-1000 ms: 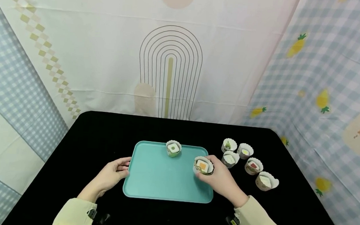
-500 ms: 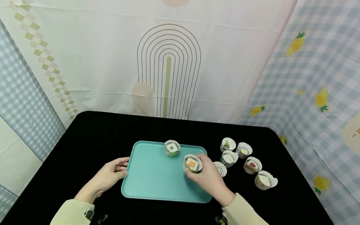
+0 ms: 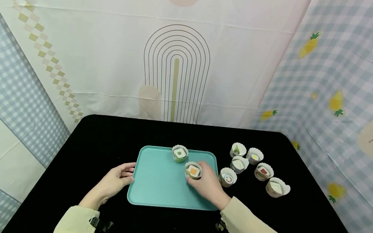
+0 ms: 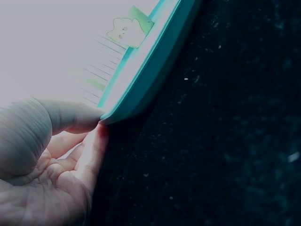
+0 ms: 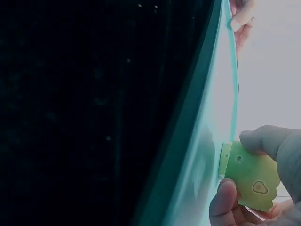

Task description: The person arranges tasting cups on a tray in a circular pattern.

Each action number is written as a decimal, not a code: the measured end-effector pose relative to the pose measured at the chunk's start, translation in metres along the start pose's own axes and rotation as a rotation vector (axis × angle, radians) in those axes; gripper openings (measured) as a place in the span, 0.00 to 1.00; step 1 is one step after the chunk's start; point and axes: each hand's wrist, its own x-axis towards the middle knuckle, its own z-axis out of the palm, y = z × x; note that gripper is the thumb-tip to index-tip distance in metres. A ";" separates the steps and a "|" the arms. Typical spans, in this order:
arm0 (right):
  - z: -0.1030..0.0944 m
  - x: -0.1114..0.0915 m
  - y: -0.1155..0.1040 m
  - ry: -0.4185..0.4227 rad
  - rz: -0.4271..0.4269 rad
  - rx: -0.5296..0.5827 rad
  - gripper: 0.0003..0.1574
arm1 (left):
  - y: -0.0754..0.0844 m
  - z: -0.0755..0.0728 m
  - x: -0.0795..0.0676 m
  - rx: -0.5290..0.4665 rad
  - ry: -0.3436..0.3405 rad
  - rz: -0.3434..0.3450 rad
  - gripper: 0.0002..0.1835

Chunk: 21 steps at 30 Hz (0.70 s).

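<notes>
My right hand [image 3: 210, 186] grips a paper baking cup [image 3: 192, 170] by its side, over the right half of a teal tray [image 3: 156, 190]. Inside the cup shows a white piece with an orange square. The right wrist view shows this cup [image 5: 249, 175] in green, between thumb and fingers, its base right at the tray surface. My left hand [image 3: 112, 181] pinches the tray's left edge, thumb at the rim [image 4: 136, 77] and fingers below it. A second cup [image 3: 179, 154], holding a white piece with a green dot, stands near the tray's back edge.
Right of the tray, a paper cup [image 3: 227, 178] stands close to its edge. Several more cups stand behind and beyond it, among them one with a red piece [image 3: 263, 171] and one with a pale piece [image 3: 277, 188]. The black table [image 3: 107, 136] meets a patterned cloth at the back.
My right hand has carried the cup leftward over the tray and lowered it. The cup right of the tray, earlier hidden behind the hand, now shows. My left hand stays at the tray's edge.
</notes>
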 end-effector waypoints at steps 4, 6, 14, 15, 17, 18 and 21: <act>0.000 0.003 0.001 -0.006 0.005 0.001 0.32 | 0.000 0.000 0.000 -0.006 -0.001 -0.002 0.28; 0.001 0.004 0.001 -0.013 0.006 0.003 0.32 | 0.000 0.000 0.000 -0.007 -0.001 -0.003 0.28; 0.005 0.003 0.006 -0.005 -0.001 0.010 0.32 | 0.001 0.000 0.000 0.002 0.003 -0.005 0.29; 0.006 0.003 0.007 0.001 -0.003 0.009 0.32 | 0.001 0.000 0.000 0.004 0.004 -0.004 0.28; 0.007 0.003 0.007 0.009 -0.005 0.009 0.32 | 0.002 0.000 0.000 0.006 0.003 -0.003 0.28; 0.007 0.004 0.008 0.008 -0.004 0.010 0.32 | 0.002 0.000 -0.001 0.009 0.004 -0.003 0.28; 0.007 0.005 0.009 0.003 0.005 0.011 0.31 | 0.002 0.000 -0.001 0.016 0.003 -0.002 0.28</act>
